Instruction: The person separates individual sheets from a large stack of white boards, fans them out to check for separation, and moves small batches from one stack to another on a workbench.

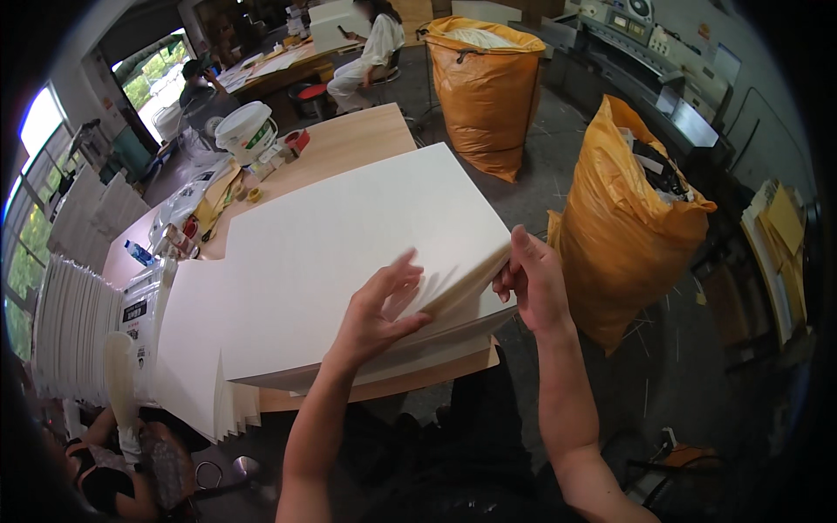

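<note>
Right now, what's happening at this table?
A person stands at a wooden table working a thick stack of large white sheets. The left hand rests fingers spread on the top sheet near the stack's near corner, while the right hand grips that corner's edge, lifting the upper sheets. More white sheets lie fanned to the left. Two stuffed orange sacks stand on the floor to the right. A white bucket sits at the table's far end.

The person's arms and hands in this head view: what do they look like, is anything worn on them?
Both forearms are bare, with no sleeves in view. The left hand and the right hand wear no gloves, and I can make out no watch, ring or bracelet. The fingers are uncovered. Below the arms, the person's clothing looks dark.
</note>
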